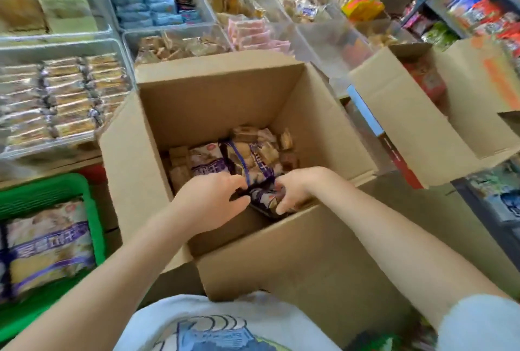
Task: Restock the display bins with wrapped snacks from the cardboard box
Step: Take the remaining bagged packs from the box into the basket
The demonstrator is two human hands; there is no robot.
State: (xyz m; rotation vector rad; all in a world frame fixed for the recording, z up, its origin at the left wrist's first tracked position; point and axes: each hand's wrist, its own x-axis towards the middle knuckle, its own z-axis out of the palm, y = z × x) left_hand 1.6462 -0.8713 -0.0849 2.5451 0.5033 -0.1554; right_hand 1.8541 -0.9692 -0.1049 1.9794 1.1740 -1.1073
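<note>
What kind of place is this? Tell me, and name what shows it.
Most likely a small snack shop. Clear display bins hold rows of wrapped snacks, shelves at right carry bright packets, and both hands reach into an open cardboard box of stock.

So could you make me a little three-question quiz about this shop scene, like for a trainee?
1. True or false: both hands are inside the open cardboard box.
2. What colour is the basket at the lower left? A red, B green, C blue.
3. What do the fingers of the right hand hold?

Key: 1 true. 2 B. 3 A dark purple wrapped snack pack, gripped by both hands near the box's front wall.
</note>
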